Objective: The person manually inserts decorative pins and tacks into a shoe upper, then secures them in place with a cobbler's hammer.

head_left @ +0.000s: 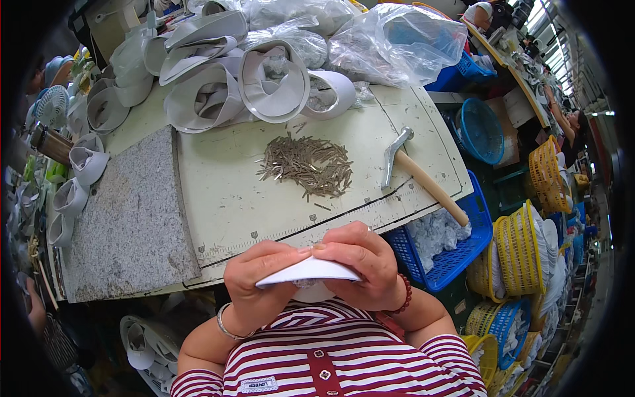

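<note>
Both my hands hold one curved white piece, like a cap brim, close to my chest below the table's near edge. My left hand grips its left end with the fingers curled over the top. My right hand closes on its right end, and its fingertips meet the left hand's over the piece. On the table beyond lies a heap of thin metal strips. To the right of the heap rests a hammer with a wooden handle, its head pointing away from me.
A cream worktable carries a grey stone slab on its left. Several white curved brims and clear plastic bags pile at the back. Blue and yellow baskets stand to the right. Another person sits far right.
</note>
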Action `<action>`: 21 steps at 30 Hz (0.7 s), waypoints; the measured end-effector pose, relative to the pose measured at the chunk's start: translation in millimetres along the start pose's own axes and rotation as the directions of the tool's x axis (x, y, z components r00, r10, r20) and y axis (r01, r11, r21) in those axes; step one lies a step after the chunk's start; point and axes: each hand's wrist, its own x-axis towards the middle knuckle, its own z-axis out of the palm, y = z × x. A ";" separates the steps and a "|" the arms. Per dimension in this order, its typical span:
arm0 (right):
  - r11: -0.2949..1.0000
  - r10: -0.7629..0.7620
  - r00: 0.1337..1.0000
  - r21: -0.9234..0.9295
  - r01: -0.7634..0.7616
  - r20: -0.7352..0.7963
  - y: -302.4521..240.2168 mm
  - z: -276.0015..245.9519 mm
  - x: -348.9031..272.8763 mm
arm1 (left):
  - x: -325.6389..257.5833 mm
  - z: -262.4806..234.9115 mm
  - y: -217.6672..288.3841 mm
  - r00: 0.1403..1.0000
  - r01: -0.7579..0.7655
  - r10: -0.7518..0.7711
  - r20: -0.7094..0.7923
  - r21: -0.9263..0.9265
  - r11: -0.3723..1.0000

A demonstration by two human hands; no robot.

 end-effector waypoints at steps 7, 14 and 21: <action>0.994 0.111 0.993 0.008 -0.112 0.033 -1.6 -0.7 0.5 | 1.7 -1.4 -5.4 0.997 0.075 -0.076 0.003 -0.162 0.984; 0.996 0.087 0.996 0.035 -0.088 0.020 -1.6 0.5 -2.3 | 2.4 -2.9 -0.7 0.997 -0.071 0.070 0.032 0.026 0.997; 0.998 -0.029 0.999 -0.064 0.027 -0.034 2.9 -1.9 -5.8 | 11.4 -2.9 12.0 0.992 -0.024 0.034 0.122 -0.082 0.996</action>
